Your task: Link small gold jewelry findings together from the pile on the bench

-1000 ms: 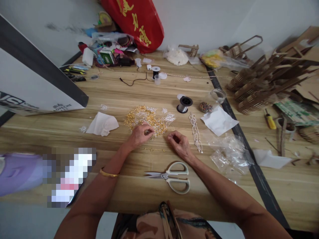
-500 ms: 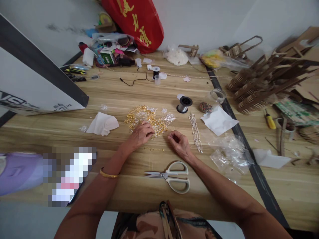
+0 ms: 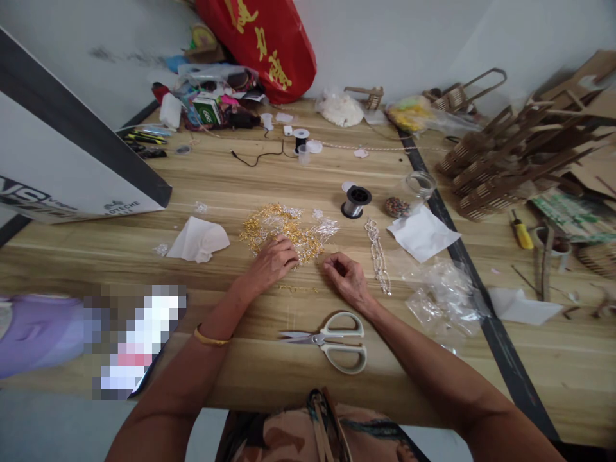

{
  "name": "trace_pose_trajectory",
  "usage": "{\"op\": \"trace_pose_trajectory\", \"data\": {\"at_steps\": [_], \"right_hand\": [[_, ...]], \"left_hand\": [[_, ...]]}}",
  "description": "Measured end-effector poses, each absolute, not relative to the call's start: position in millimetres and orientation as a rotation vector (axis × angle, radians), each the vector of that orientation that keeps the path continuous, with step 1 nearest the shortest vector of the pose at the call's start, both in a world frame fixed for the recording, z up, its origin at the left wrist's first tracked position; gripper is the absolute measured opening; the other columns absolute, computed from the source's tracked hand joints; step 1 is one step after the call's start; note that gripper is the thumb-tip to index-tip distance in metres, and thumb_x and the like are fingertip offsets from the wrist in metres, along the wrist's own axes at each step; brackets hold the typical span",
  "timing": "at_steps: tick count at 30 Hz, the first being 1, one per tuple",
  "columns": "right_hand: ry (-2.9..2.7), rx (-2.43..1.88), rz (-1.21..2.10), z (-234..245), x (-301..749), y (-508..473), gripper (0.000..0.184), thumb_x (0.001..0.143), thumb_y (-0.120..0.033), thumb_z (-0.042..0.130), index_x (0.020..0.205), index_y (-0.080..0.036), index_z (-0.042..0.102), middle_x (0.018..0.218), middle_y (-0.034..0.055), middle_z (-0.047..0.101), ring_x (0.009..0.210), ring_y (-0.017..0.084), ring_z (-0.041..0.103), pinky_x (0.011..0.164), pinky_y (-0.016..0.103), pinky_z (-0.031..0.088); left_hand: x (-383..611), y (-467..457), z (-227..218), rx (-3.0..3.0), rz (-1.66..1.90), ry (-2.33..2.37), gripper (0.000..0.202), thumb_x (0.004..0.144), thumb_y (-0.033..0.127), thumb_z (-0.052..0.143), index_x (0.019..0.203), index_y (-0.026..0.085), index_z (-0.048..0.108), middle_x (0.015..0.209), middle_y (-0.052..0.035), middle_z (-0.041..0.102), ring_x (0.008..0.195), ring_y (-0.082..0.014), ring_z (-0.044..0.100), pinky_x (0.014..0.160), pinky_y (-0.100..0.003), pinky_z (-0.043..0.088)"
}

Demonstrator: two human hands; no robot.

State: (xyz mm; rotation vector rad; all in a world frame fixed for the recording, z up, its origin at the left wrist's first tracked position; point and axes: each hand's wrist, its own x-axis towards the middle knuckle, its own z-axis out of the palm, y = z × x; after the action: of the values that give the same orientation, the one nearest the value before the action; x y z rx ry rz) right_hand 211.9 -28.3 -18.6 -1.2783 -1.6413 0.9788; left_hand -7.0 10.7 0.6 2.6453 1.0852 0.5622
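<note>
A loose pile of gold and silver beads and findings (image 3: pixel 262 221) lies on the wooden table. At its lower edge is my left hand (image 3: pixel 272 262), fingers bent and tips pressed together against the beads; whatever they pinch is hidden. My right hand (image 3: pixel 347 277) rests on its side just right of the pile, thumb and fingers curled closed, and what is in them is too small to make out. Between the wrists lies a short thin gold chain (image 3: pixel 298 289). Scissors with pale handles (image 3: pixel 330 338) lie nearer my body, blades pointing left. A silver chain (image 3: pixel 378 256) is right of my right hand.
Beyond the beads stand a wire spool (image 3: pixel 356 202) and a tipped glass jar (image 3: pixel 418 187) with dark beads. White paper (image 3: pixel 423 234) and clear plastic bags (image 3: pixel 445 292) lie to the right, crumpled paper (image 3: pixel 198 239) and a blurred-out phone (image 3: pixel 144 343) to the left. Small woven baskets (image 3: pixel 481 173) crowd the far right.
My left hand has shifted very slightly, its fingers drawing a little closer together over the beads. My right hand stays almost still.
</note>
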Motion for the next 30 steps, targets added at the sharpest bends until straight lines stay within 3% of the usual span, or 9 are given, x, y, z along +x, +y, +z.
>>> {"op": "trace_pose_trajectory", "data": {"at_steps": [18, 30], "right_hand": [[-1.633, -1.269, 0.976, -20.6, 211.7, -28.1, 0.022, 0.082, -0.037, 0.056, 0.076, -0.017, 0.057, 0.060, -0.0013, 0.052, 0.053, 0.011, 0.043, 0.049, 0.023, 0.033], [-1.640, -1.275, 0.967, -20.8, 212.1, -27.8, 0.021, 0.082, -0.037, 0.056, 0.075, -0.017, 0.057, 0.060, -0.0017, 0.052, 0.053, 0.011, 0.043, 0.049, 0.023, 0.034]], "left_hand": [[-4.3, 9.4, -1.0, 2.716, 0.512, 1.105, 0.021, 0.091, 0.018, 0.043, 0.078, 0.015, 0.059, 0.083, -0.0055, 0.055, 0.091, -0.0198, 0.046, 0.088, -0.035, 0.039], [-12.1, 18.4, -9.6, 2.678, 0.575, 1.075, 0.020, 0.090, 0.022, 0.048, 0.081, 0.016, 0.064, 0.082, -0.0049, 0.059, 0.088, -0.0196, 0.049, 0.084, -0.036, 0.040]]}}
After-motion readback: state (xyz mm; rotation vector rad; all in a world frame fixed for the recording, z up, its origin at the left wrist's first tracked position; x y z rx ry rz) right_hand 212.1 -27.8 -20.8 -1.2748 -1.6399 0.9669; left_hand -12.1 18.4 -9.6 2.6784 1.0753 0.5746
